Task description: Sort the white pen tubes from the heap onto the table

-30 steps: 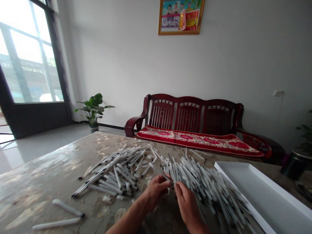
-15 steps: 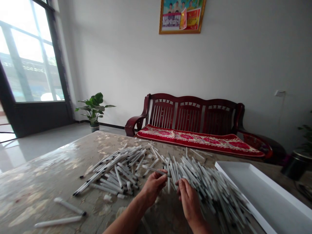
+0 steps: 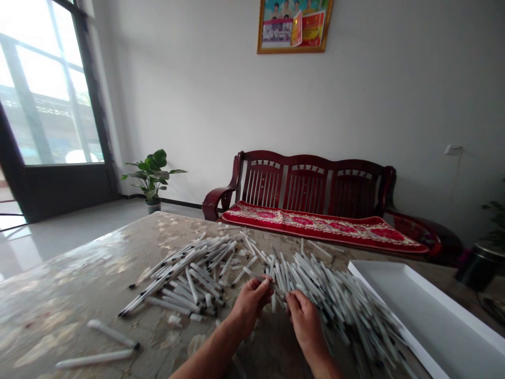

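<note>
My left hand point(image 3: 254, 297) is closed in a pinch around a whitish pen point(image 3: 251, 272), whose pale end points up and away to the left. Close beside it, my right hand point(image 3: 303, 310) pinches thumb against fingers. A thin, blurred piece spans the small gap between the two hands, too small to name. Beyond and to the right of my right hand lies a large heap of pale pens point(image 3: 335, 295) with dark ends. Left of my left hand spreads a second heap of white pens point(image 3: 189, 263) with black ends.
A shallow white tray point(image 3: 430, 310) stands at the right on the patterned table point(image 3: 51, 295). Two loose pens point(image 3: 94, 359) lie at the near left, and a small whitish piece point(image 3: 174, 320) lies nearer the hands. Behind the table is a dark red wooden bench point(image 3: 307, 184).
My hands have come closer together, and the pen in my left hand has shifted slightly to the right. A thin piece now shows between the hands. The heaps look the same.
</note>
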Tool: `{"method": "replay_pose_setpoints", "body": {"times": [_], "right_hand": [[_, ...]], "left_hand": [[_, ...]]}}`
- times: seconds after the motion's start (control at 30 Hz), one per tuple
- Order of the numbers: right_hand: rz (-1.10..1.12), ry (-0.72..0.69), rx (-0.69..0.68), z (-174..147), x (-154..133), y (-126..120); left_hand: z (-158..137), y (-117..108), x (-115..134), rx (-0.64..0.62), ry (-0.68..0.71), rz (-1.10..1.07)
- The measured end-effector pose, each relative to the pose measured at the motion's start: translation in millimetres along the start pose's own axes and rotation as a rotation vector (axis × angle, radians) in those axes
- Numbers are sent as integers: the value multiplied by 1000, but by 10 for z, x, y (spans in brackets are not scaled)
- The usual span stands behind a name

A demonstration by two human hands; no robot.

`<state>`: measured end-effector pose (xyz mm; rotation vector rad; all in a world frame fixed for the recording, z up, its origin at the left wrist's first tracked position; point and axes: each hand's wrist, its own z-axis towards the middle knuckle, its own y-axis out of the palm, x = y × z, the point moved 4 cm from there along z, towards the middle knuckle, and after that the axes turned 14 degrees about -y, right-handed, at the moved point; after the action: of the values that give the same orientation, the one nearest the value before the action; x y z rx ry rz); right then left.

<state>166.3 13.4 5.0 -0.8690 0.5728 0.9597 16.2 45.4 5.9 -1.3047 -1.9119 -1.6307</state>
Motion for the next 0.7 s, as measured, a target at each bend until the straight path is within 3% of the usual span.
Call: {"method": "replay_pose_setpoints", "body": {"times": [0.27, 0.47, 0.7], "right_hand": [[-131, -126, 30, 15, -57, -68], [-100, 1, -66, 5, 105, -11], [-89, -60, 16, 35, 88, -73]], "left_hand": [[56, -55, -65, 68, -7, -70], [68, -61, -48, 46, -5, -88], [93, -65, -68, 53, -9, -107]]}}
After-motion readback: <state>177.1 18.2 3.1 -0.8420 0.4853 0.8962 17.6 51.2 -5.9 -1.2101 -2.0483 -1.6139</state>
